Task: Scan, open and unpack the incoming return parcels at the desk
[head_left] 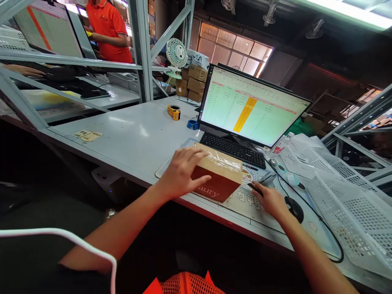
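A cardboard box [219, 167] with clear tape across its top and "eauty" legible on its reddish front stands on the desk mat before me. My left hand [183, 171] clasps its left end, fingers curved over the top and thumb along the front. To the right of the box, my right hand [269, 199] is closed around a slim dark object [255, 188], low over the mat; its exact kind is hard to make out. A black mouse [294, 209] lies beside my right wrist.
Behind the box are a black keyboard [232, 149] and a monitor [251, 110]. White plastic baskets [352, 212] fill the right side. A blue tape roll [192, 124] and a yellow tape roll [174, 112] lie farther back. Someone in a red shirt [110, 30] stands beyond the metal frame [142, 53].
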`<state>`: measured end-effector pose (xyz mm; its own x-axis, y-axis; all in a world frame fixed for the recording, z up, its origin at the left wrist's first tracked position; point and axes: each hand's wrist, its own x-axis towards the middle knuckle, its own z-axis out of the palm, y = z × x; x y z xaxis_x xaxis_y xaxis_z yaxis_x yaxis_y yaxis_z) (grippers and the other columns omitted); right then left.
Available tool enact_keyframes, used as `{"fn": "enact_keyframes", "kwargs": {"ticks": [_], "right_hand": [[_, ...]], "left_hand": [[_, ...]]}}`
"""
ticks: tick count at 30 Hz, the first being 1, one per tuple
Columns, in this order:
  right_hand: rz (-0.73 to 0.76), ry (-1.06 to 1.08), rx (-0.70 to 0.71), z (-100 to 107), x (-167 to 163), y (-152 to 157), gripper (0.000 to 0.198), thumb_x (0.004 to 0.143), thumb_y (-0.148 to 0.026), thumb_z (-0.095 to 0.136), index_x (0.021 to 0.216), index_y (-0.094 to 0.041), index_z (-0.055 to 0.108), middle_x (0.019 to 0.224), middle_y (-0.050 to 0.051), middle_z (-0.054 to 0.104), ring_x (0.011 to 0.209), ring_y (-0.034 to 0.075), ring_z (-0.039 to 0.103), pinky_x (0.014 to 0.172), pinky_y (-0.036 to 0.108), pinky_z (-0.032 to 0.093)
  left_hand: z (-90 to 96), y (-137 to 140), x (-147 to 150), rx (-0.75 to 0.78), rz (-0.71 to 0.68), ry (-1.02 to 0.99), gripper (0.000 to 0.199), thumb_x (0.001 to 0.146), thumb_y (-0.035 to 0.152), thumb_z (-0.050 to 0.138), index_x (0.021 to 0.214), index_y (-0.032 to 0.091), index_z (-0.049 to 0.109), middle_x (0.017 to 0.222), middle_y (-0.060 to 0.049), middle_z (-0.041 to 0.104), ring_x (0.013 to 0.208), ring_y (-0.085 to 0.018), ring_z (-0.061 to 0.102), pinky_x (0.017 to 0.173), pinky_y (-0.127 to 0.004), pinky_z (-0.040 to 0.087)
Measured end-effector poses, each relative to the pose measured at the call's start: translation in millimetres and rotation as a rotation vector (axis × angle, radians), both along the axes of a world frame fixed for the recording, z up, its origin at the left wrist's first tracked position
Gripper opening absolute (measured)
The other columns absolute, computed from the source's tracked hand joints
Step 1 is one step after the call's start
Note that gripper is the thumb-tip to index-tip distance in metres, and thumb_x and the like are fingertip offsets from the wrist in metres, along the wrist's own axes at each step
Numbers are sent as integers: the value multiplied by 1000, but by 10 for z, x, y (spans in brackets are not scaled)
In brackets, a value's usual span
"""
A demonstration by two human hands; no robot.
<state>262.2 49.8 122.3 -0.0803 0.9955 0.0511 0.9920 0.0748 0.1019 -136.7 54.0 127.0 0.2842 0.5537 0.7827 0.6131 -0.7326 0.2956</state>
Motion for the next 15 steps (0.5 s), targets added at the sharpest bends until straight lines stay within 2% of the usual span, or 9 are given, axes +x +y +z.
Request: {"fn": "enact_keyframes", "kwargs": {"ticks": [1,3,6,8,9,11,13,15], "right_hand": [[-12,39,7,-124,6,11,52,109,-44,49,156,-25,62,126,17,78,109,37,76,86,44,59],[-23,89,12,-294,-9,37,52,109,-43,50,158,-27,59,133,15,75,115,35,75,91,43,59],[-24,74,-21,-330,-36,100,51,109,-40,52,158,-26,60,137,16,72,122,35,71,95,43,58],[-4,67,0,-206,-62,155,50,109,-37,51,154,-20,64,130,20,72,118,35,71,95,44,57],[22,101,59,-106,-94,184,49,109,-35,50,151,-16,66,125,20,72,115,35,71,95,45,57],[124,259,250,140,-229,237,49,109,-37,48,146,-14,68,116,18,71,107,32,70,94,44,56],[290,441,395,394,-472,288,49,109,-45,49,143,-15,70,117,15,71,107,29,69,97,43,55],[444,507,368,598,-784,343,51,106,-51,57,143,-18,70,124,14,69,113,28,67,102,41,52]], "left_hand": [[32,-48,119,85,22,72,54,103,52,68,144,19,58,144,-15,64,138,-34,56,118,-51,41],[0,-65,329,151,88,159,49,105,52,66,140,17,63,137,-15,68,129,-34,59,111,-49,41],[-181,33,496,190,189,124,44,106,53,63,133,18,69,127,-13,74,117,-31,62,104,-47,40],[-286,107,516,237,201,85,41,107,53,63,128,19,72,120,-11,76,109,-29,64,99,-46,38],[-317,134,512,250,196,78,40,107,53,63,125,19,73,117,-10,77,106,-28,64,97,-45,38],[-338,162,495,246,193,89,38,107,54,62,120,21,75,111,-7,79,102,-26,65,95,-44,37],[-323,166,483,233,207,100,36,107,55,62,116,23,77,107,-6,80,100,-25,66,95,-44,36],[-303,161,479,244,215,95,36,107,55,61,114,24,77,105,-6,80,98,-25,67,94,-44,36]]}}
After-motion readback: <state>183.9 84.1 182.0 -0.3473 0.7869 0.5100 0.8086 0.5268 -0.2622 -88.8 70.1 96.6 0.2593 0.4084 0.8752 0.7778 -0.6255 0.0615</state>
